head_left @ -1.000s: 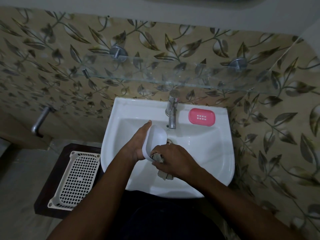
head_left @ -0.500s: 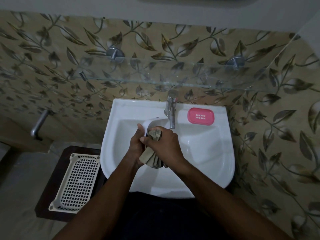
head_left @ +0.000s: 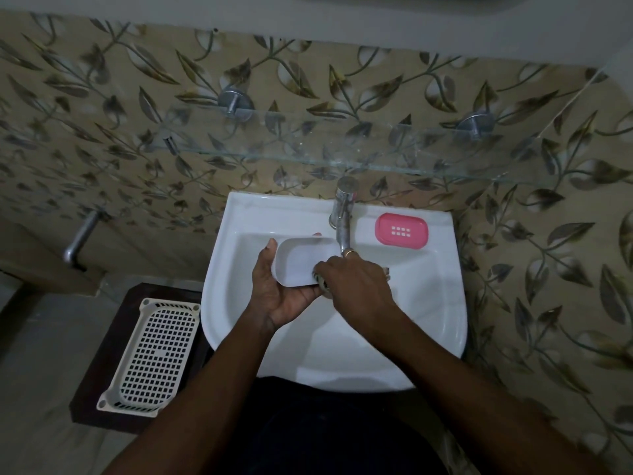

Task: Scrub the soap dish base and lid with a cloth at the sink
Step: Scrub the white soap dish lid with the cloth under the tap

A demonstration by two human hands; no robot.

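Gripped white shell (head_left: 301, 265) by its edges in left hand (head_left: 284, 301) just before tap (head_left: 342, 221), bunched cloth (head_left: 323, 285) in right hand (head_left: 356, 286); judged light, stiff, wet-slippery.

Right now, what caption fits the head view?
Left hand holds the white soap dish piece over the sink while right hand presses a cloth against it; pink piece rests beside the tap.

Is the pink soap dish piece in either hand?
No, the pink soap dish piece lies on the sink rim beside the tap, untouched.
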